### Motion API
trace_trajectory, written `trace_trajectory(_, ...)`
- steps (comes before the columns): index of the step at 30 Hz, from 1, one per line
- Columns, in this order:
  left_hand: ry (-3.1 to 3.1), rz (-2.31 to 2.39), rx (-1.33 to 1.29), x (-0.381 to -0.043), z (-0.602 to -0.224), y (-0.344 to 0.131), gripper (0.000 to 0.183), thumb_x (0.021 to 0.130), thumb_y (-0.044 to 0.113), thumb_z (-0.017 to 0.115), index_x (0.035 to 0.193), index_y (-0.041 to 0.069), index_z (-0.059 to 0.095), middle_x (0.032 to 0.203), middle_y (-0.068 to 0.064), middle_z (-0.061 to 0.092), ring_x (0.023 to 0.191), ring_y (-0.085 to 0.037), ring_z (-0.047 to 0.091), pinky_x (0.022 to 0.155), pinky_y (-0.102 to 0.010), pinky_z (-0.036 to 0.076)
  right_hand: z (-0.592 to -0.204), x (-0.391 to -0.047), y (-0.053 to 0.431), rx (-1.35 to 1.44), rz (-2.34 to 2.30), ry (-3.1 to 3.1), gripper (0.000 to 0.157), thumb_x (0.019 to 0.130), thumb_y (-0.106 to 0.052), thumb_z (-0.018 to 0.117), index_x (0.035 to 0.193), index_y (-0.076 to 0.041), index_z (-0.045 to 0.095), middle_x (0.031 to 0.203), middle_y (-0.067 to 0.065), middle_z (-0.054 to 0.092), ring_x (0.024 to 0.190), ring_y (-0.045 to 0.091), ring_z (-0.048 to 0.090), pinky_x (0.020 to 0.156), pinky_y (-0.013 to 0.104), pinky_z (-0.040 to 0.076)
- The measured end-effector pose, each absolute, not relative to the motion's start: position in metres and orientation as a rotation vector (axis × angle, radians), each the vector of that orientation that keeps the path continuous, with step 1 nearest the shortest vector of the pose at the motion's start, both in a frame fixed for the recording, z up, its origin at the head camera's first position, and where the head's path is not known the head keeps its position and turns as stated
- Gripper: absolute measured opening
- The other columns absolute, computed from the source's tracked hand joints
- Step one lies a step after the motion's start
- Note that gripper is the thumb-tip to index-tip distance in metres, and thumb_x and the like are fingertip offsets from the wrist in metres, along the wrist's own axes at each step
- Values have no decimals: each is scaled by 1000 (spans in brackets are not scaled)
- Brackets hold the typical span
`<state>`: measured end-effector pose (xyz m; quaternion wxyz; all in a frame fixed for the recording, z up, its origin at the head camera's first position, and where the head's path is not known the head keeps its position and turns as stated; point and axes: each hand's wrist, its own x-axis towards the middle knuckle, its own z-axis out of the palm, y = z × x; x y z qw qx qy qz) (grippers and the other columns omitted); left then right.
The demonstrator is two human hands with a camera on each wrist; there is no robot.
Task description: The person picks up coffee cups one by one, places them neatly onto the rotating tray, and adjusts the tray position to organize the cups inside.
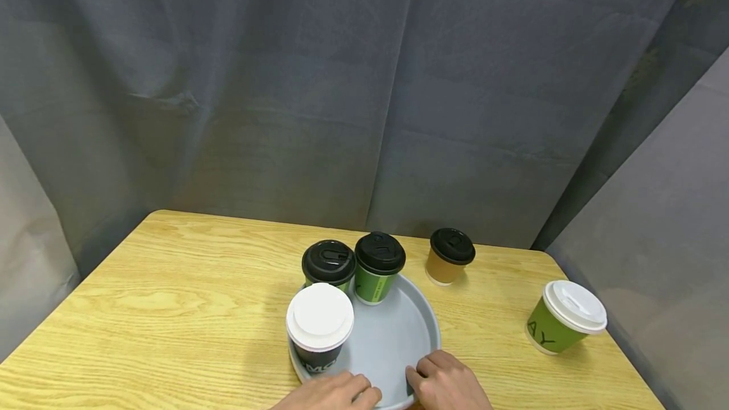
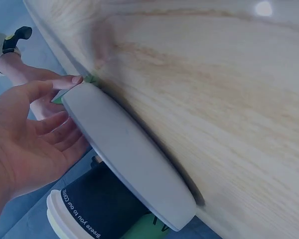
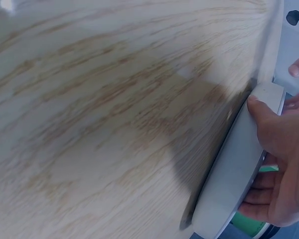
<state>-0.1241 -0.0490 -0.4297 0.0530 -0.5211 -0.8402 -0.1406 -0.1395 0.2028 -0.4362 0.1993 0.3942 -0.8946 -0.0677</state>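
Observation:
A round grey tray (image 1: 393,334) lies at the near edge of the wooden table. My left hand (image 1: 336,392) holds its near rim, fingers curled over the inside. Further right along that rim, my right hand (image 1: 447,381) grips it; the right wrist view shows the thumb outside and the fingers inside. On the tray's left stands a dark paper cup with a white lid (image 1: 320,318). Behind it are two green paper cups with black lids, one at the left (image 1: 328,263) partly hidden, the other (image 1: 376,280) beside it.
Beyond the tray, a brown paper cup with a black lid (image 1: 448,258) stands on the table (image 1: 171,309). Towards the right edge is a green paper cup with a white lid (image 1: 560,321). Grey cloth (image 1: 285,81) hangs behind the table and at both sides.

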Motion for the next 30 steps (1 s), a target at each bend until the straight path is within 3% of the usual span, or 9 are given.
trace_trajectory(30, -2551, -217, -1585, -132, -444, -48, 17, 96, 32, 64, 99, 15, 66, 92, 10, 54, 75, 2, 42, 58, -8, 34, -432, -135, 195, 1071, -212, -2652, 47, 79, -60, 72, 72, -14, 70, 58, -5, 50, 55, 6, 41, 54, 21, 41)
